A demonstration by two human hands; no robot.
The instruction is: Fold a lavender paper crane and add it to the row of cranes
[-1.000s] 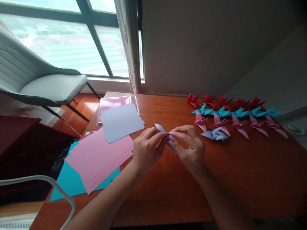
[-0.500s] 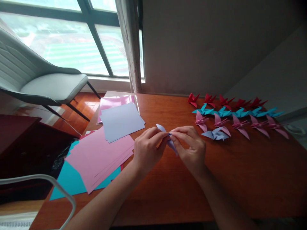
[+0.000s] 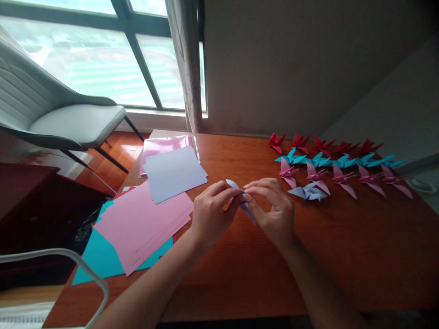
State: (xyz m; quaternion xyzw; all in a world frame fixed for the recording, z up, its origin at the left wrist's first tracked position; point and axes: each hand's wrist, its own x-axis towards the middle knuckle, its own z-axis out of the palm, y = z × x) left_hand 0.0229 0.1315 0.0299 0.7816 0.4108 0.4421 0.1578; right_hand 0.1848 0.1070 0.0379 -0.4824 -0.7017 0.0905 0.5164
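Both hands meet over the middle of the wooden table (image 3: 343,260), pinching a small folded lavender paper piece (image 3: 247,209). My left hand (image 3: 212,214) grips its left side with thumb and fingers closed. My right hand (image 3: 274,205) pinches its right side, fingertips pressed together. One pointed flap sticks up behind my left fingers, another hangs down between the hands. A finished lavender paper crane (image 3: 308,192) lies just right of my right hand.
Rows of red cranes (image 3: 322,144), teal cranes (image 3: 339,161) and pink cranes (image 3: 343,176) line the table's far right. Stacks of lavender sheets (image 3: 173,173), pink sheets (image 3: 144,224) and teal sheets (image 3: 99,258) lie at left. A grey chair (image 3: 68,123) stands by the window.
Both hands have shifted very slightly right and down with the folded piece; the grip looks the same.
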